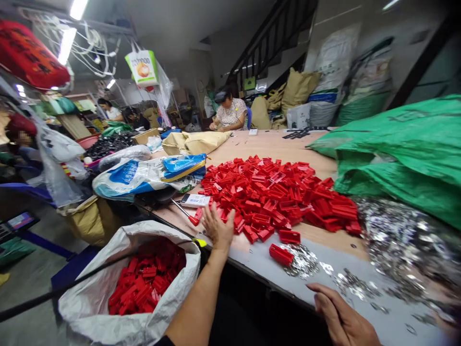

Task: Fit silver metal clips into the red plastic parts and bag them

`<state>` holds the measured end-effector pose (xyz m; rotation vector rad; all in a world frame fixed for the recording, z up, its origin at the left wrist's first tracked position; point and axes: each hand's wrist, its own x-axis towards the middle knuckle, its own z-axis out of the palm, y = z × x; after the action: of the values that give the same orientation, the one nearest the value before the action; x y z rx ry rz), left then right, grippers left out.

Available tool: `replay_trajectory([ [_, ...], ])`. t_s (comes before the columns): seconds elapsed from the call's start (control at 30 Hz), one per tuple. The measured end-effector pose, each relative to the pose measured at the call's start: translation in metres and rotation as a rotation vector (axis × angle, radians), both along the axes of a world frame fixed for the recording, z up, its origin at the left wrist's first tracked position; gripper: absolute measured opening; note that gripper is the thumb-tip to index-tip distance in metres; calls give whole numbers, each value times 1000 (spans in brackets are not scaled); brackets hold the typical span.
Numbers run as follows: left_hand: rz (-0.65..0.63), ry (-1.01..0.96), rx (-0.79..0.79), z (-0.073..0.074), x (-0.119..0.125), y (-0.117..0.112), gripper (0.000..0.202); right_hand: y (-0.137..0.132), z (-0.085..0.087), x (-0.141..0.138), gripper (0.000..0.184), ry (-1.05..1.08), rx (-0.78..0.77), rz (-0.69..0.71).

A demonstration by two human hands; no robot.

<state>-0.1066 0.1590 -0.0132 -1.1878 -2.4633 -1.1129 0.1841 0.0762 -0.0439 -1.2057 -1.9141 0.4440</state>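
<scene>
My left hand (218, 229) is open, fingers spread, at the left front of a large heap of red plastic parts (259, 192). A red-handled screwdriver (193, 219) and a small white box (195, 200) lie just beyond it. My right hand (342, 317) is over the table's front edge, index finger and thumb close together; whatever they hold, if anything, is hidden. Small flat metal pieces (302, 262) lie on the grey sheet ahead of it. Two red parts, one of them (281, 254) touching the metal pieces, sit apart from the heap.
A white woven sack (82, 298) holding more red parts stands below the table's left edge. At right, a green sack (396, 149) lies behind a big pile of shiny metal pieces (403, 245). A person (232, 113) sits across the table.
</scene>
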Motion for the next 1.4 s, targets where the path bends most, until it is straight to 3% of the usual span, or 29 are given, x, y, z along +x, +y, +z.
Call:
replay_trajectory([
  [0.07,75,-29,13,2,-13,0,66,-3,7,-4,28,15,-10,-4],
  [0.17,77,-59,-18,2,-25,1,65,-7,12,-8,26,35,-13,0],
  [0.47,81,-86,-81,-1,-29,4,59,-8,15,-10,26,43,-23,5],
  [0.87,-71,-10,-62,-13,20,-16,57,-8,14,-10,30,38,-38,-7],
  [1.07,-258,-10,-78,-13,38,-19,61,-8,17,-12,31,39,-25,-9],
  [1.4,-317,3,-2,-23,29,-25,56,-10,19,-11,28,67,-32,-5],
])
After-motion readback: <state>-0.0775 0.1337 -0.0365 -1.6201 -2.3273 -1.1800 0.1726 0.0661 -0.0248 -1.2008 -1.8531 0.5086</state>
